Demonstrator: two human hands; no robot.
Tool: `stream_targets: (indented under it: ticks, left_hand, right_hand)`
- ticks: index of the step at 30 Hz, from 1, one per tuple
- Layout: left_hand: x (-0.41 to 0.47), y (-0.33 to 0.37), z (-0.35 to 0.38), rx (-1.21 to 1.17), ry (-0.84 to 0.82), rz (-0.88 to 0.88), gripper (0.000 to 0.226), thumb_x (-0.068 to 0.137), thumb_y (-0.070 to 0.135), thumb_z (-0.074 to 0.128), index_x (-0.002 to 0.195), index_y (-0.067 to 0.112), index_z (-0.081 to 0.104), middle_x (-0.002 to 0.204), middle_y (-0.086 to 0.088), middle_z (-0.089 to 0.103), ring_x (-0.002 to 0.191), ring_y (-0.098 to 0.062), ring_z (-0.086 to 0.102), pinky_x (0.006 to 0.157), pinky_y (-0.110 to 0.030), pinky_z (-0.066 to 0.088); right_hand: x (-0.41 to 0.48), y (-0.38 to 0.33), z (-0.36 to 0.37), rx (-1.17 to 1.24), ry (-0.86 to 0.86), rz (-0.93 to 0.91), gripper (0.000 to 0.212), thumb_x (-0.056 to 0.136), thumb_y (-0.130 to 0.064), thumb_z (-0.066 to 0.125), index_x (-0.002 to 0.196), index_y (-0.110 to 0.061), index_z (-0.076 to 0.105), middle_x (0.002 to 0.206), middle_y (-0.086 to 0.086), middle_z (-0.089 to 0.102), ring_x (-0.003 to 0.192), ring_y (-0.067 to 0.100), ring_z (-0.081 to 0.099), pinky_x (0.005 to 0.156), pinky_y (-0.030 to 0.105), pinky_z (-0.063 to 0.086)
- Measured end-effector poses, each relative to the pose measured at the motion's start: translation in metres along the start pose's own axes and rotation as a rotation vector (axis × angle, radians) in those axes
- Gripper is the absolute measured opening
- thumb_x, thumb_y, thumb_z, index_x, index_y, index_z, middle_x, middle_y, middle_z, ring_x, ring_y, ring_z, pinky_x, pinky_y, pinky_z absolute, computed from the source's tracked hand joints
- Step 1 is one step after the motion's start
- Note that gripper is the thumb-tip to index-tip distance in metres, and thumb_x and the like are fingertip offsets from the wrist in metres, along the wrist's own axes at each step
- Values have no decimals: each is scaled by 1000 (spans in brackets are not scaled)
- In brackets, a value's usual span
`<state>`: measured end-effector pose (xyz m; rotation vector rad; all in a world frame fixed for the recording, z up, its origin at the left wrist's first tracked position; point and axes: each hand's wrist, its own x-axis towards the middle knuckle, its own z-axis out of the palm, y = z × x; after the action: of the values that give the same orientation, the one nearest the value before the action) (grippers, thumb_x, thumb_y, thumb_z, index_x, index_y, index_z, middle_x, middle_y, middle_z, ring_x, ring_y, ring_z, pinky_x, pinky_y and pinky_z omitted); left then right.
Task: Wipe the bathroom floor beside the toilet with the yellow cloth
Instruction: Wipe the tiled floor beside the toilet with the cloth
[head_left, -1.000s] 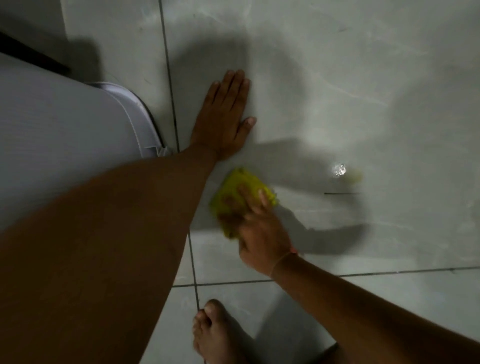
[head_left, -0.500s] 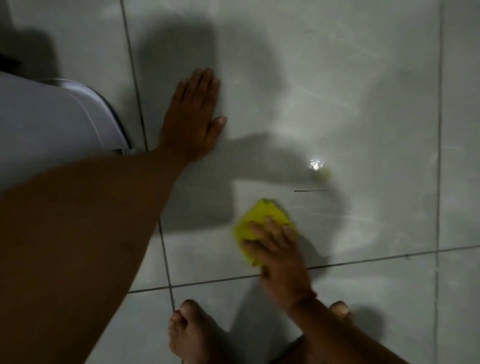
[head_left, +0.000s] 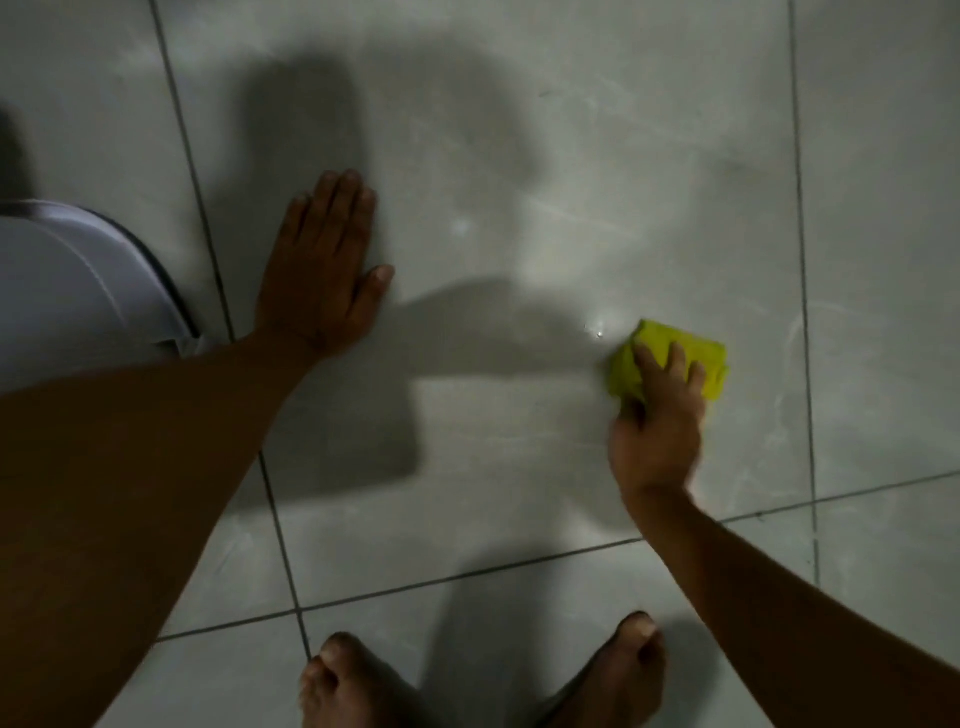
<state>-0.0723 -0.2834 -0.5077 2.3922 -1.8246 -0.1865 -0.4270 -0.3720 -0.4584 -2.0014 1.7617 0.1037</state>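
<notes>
Below me the floor (head_left: 597, 156) is laid in large pale grey tiles with a faint marbled veining, split by thin dark grout lines (head_left: 192, 171). One line runs away from me just right of the toilet (head_left: 78, 291), another far off to its right, and a crossing line slants along nearer to me than the toilet. The white toilet, rounded and edged by a dark seam where it meets the tile, sits at the left edge. Light is dim; a small bright glint (head_left: 600, 333) shines on the tile well right of the toilet. Heavy soft shadows (head_left: 337, 415) spread across the tiles beside the toilet.
</notes>
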Motion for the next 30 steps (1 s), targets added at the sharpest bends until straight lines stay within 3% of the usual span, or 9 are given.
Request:
stream_targets:
  ticks: [5, 8, 10, 12, 15, 20, 25, 28, 30]
  left_hand:
    - [0, 1, 0, -3, -3, -9, 71, 101, 45, 35, 160, 7, 23, 168, -18, 22, 158, -35, 17, 128, -51, 14]
    - [-1, 0, 1, 7, 5, -15, 71, 100, 45, 35, 160, 7, 23, 168, -18, 22, 157, -36, 17, 128, -50, 13]
    - [-1, -2, 3, 21, -5, -16, 72, 101, 46, 34, 160, 8, 22, 169, -18, 21, 158, -36, 16, 128, -48, 11]
    - [0, -3, 3, 14, -17, -10, 72, 101, 46, 34, 160, 9, 20, 169, -18, 20, 158, -35, 15, 129, -47, 8]
    - [0, -2, 1, 7, -10, -4, 72, 100, 45, 35, 160, 7, 22, 168, -19, 21, 158, -36, 15, 129, -46, 7]
    - [-1, -2, 0, 21, 0, -4, 72, 100, 45, 35, 160, 6, 22, 168, -19, 22, 157, -37, 16, 129, -44, 4]
    - [1, -3, 0, 8, -12, -8, 72, 100, 45, 35, 160, 7, 21, 169, -18, 20, 158, -36, 14, 129, -43, 3]
    - [0, -3, 0, 6, -10, -1, 72, 101, 46, 33, 160, 7, 22, 169, -19, 20, 158, -36, 14, 129, -47, 7]
    - [-2, -2, 4, 7, 2, 4, 72, 101, 46, 33, 160, 7, 22, 168, -19, 20, 158, -37, 15, 129, -48, 8]
  right_hand:
    - [-52, 2, 16, -93, -202, -597, 78, 64, -14, 45, 139, -36, 45, 157, 0, 30, 149, 32, 13, 117, 58, 21]
    - [-63, 36, 0, 84, -73, -167, 72, 69, -8, 44, 135, -36, 51, 155, -4, 33, 148, 28, 18, 110, 57, 37]
    - [-34, -1, 9, 142, 29, 61, 68, 70, -12, 44, 137, -25, 50, 154, 8, 35, 146, 38, 20, 115, 60, 26]
    - [-30, -42, 22, -20, -45, -179, 73, 69, -16, 44, 141, -26, 45, 156, 11, 32, 147, 39, 15, 121, 57, 9]
    - [-55, -14, 18, -78, -174, -515, 82, 62, -11, 53, 140, -35, 44, 158, 1, 28, 149, 31, 11, 120, 54, 12]
    - [-4, -16, 1, 22, -26, 106, 73, 69, -13, 41, 142, -20, 45, 156, 15, 30, 147, 38, 16, 117, 58, 20]
    - [-56, -2, 15, -211, -263, -739, 75, 66, -14, 50, 137, -37, 47, 156, -1, 32, 148, 31, 16, 117, 59, 20]
    - [-57, 62, -15, -234, -224, -663, 75, 66, -10, 47, 136, -36, 49, 154, 1, 36, 146, 32, 22, 110, 60, 31]
    - [-25, 68, -22, -149, -73, -377, 74, 69, -5, 46, 140, -29, 45, 155, 8, 34, 145, 38, 22, 108, 63, 33]
